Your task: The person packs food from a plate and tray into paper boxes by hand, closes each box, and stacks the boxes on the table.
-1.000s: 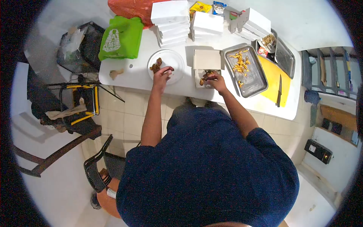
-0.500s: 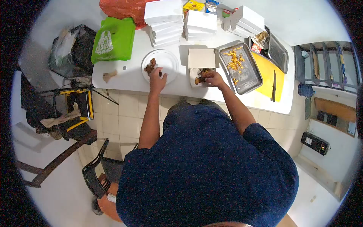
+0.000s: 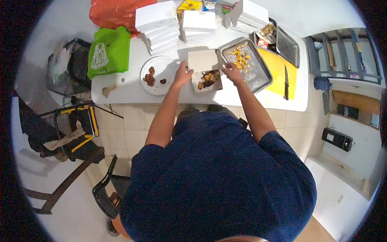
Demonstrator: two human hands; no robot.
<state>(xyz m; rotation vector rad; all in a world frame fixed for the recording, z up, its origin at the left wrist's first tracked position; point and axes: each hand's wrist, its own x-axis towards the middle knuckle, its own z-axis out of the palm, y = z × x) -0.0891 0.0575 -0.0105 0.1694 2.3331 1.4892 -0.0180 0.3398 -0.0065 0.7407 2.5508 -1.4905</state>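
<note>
Nearest the camera, your dark blue shirt fills the lower middle, and your forearms reach over the front edge of the white table. Close to that edge sits the open box, lid raised on its far side, with browned pieces in its base. Your left hand is at the box's left side, thumb and fingers spread wide, holding nothing that shows. Your right hand is at the box's right side, near where lid and base meet; its fingers are bunched narrow, but you cannot tell whether they grip the cardboard.

Left of the box, the white plate carries a cluster of browned food and one small dark piece. To the right, the metal tray holds yellow strips, and beyond it a black-handled knife lies on the yellow board.

Farther back, you have three stacks of white boxes, with the green bag and red bag to their left.
</note>
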